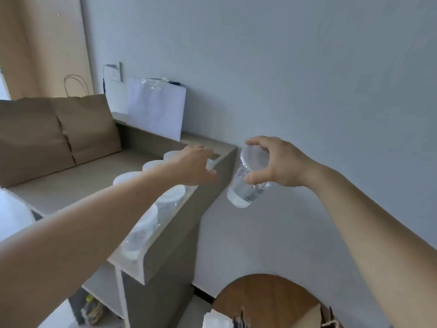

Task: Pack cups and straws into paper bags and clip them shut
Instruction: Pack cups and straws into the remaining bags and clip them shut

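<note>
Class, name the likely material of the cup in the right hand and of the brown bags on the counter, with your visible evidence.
The cup looks like clear glossy plastic: the wall shows through it and it glints. The brown bags look like matte kraft paper: sharp creases, ragged top edge.

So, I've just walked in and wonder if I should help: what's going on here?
A person is gathering clear lidded cups for packing. The right hand holds one cup by its lid end, tilted in the air beside the wall. The left hand reaches over the row of cups on the counter; blur hides whether it has gripped one. Brown paper bags stand at the back of the counter.
</note>
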Demonstrator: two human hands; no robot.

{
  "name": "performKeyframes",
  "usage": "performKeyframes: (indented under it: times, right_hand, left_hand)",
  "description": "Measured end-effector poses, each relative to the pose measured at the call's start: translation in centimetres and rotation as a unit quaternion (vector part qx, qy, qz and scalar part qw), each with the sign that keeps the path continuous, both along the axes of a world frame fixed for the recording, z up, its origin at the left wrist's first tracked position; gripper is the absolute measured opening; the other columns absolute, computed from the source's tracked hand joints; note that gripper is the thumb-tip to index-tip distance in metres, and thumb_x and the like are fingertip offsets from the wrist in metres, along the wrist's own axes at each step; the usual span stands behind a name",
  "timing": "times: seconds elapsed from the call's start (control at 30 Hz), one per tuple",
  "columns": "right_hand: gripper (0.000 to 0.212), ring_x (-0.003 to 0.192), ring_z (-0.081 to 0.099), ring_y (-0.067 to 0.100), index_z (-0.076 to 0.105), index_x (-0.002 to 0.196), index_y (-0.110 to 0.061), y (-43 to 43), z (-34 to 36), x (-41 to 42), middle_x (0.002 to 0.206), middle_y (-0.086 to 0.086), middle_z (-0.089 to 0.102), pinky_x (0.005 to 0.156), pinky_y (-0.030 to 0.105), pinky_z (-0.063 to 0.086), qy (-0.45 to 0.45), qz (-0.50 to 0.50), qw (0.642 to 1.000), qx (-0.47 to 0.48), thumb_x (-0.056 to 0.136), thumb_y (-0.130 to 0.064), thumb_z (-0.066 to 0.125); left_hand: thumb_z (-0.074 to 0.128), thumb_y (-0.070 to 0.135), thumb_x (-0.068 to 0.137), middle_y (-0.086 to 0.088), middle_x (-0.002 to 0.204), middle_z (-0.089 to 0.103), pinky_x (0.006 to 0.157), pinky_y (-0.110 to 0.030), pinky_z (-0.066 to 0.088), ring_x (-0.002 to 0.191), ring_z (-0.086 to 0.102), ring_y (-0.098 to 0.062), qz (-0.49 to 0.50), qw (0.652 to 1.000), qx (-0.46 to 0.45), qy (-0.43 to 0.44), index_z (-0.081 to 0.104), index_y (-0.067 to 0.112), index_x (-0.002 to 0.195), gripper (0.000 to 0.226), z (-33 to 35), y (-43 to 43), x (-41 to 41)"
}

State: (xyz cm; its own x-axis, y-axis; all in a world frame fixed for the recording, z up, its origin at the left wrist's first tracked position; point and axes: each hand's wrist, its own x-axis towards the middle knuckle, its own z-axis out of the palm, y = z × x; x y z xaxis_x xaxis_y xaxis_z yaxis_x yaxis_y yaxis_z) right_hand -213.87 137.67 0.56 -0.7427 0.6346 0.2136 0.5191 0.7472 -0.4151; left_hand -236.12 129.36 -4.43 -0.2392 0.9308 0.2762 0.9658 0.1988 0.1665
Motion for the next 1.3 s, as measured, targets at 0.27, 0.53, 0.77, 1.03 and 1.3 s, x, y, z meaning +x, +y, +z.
performKeyframes:
  times: [0.27, 0.53, 0.77, 1.03, 1.3]
  right_hand:
    - [0.097, 0.121, 0.048, 0.015, 0.04, 0.142, -0.039, 5.2, -9.1, 16.8, 0.133, -0.008, 0.046, 0.092, 0.032, 0.044, -0.071, -0.126, 0.988, -0.05, 0.056, -0.056, 0.081]
    - [0.104, 0.124, 0.046, 0.018, 0.037, 0.144, -0.037, 7.9, -19.1, 26.5, 0.138, -0.006, 0.044, 0.085, 0.032, 0.039, -0.119, -0.187, 0.966, -0.13, 0.051, -0.062, 0.076]
    - [0.103, 0.13, 0.042, 0.021, 0.036, 0.146, -0.033, 8.5, -25.1, 28.5, 0.143, 0.0, 0.042, 0.096, 0.038, 0.042, -0.094, -0.232, 0.953, -0.172, 0.056, -0.059, 0.08]
    - [0.1, 0.128, 0.043, 0.02, 0.035, 0.144, -0.036, 9.3, -28.2, 27.5, 0.14, -0.002, 0.042, 0.093, 0.036, 0.041, -0.094, -0.244, 0.944, -0.199, 0.058, -0.06, 0.08]
    - [0.1, 0.124, 0.042, 0.019, 0.034, 0.143, -0.036, 8.2, -29.4, 26.3, 0.136, -0.006, 0.042, 0.086, 0.033, 0.039, -0.089, -0.248, 0.946, -0.19, 0.056, -0.059, 0.077]
  left_hand:
    - [0.059, 0.046, 0.089, -0.001, 0.143, 0.047, 0.103, -0.037, 0.04, 0.131, 0.044, -0.025, -0.097, 0.988, -0.109, -0.045, 0.042, 0.025, 0.144, 0.061, -8.1, 8.4, 16.4]
    - [0.057, 0.042, 0.093, -0.002, 0.148, 0.044, 0.108, -0.039, 0.038, 0.135, 0.041, -0.025, -0.14, 0.963, -0.211, -0.095, 0.039, 0.021, 0.147, 0.061, -17.5, 11.3, 27.4]
    - [0.069, 0.039, 0.08, -0.004, 0.115, 0.063, 0.076, -0.028, 0.057, 0.095, 0.066, -0.011, -0.148, 0.922, -0.342, -0.102, 0.046, 0.018, 0.135, 0.063, -25.8, 9.1, 31.3]
    - [0.077, 0.055, 0.072, -0.002, 0.126, 0.06, 0.091, -0.04, 0.054, 0.108, 0.06, -0.025, -0.163, 0.875, -0.429, -0.152, 0.035, 0.019, 0.142, 0.088, -32.3, 8.6, 33.0]
    - [0.059, 0.05, 0.086, -0.004, 0.098, 0.069, 0.083, -0.041, 0.059, 0.088, 0.069, -0.022, -0.087, 0.866, -0.428, -0.245, 0.059, 0.017, 0.112, 0.041, -35.6, 7.8, 33.6]
